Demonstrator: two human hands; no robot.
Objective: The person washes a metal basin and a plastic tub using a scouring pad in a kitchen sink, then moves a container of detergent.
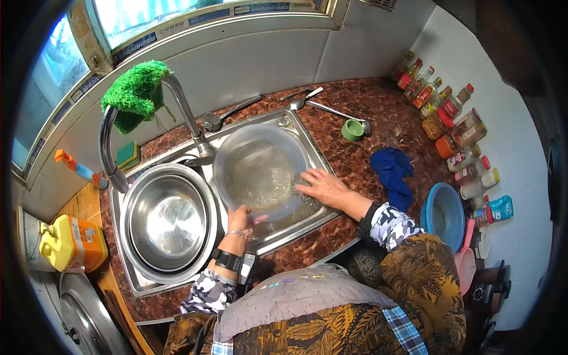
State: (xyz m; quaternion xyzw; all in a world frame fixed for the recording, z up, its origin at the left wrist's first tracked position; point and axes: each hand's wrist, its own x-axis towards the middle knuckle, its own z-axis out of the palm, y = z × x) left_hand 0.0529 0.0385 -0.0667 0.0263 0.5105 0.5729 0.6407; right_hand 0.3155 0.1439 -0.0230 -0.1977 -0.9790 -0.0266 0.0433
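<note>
Grey bib below, both hands at the clear bowl

Closest to the camera, the grey bib (296,296) fills the near side of the clear bowl (223,171), the landmark here. At the bowl's right wall, the right hand (324,188) cups its fingers over a dark mesh scrubber (298,184); whether the mesh presses inside or outside the wall, I cannot tell. At the near rim, the left hand (239,220) has its thumb and fingers against the edge, but how firm this grip is does not show.

Round, with no long axis, the bowl holds water and sits in the right basin of the steel sink (313,145). Its middle lies to the left of the right hand and beyond the left hand; the right hand reaches further along its side.

Just left of the bowl stand nested steel bowls (168,228), with the faucet (203,147) beyond and to the left. Right of the bowl, on the mottled tabletop (349,157), lie a green cup (352,130) and, further out, a blue cloth (391,174).
</note>
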